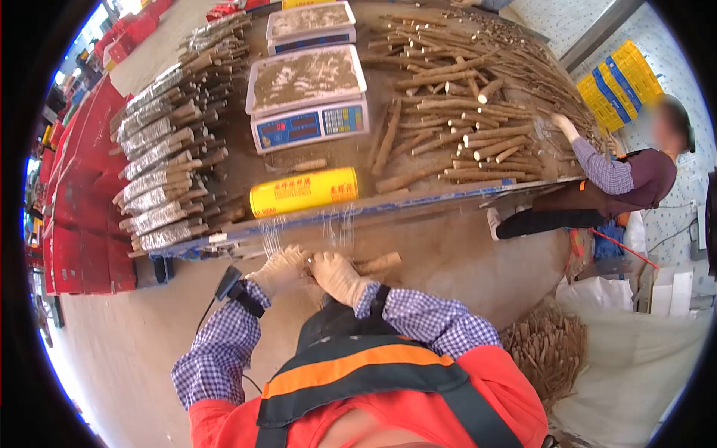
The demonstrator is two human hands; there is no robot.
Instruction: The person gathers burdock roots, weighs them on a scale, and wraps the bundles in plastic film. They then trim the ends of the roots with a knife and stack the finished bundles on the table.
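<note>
Both gloved hands meet just below the table edge (388, 205). The left hand (280, 270) and right hand (337, 276) together clasp a bundle of roots (377, 263), partly hidden behind the fingers. At 12 o'clock a yellow film roll (304, 191) lies on the table, with two scales (306, 97) beyond, pans dusted with soil. Wrapped bundles (160, 179) stack at 10 o'clock; loose roots (463, 97) at 1 o'clock, where a co-worker's hand (562, 123) reaches
</note>
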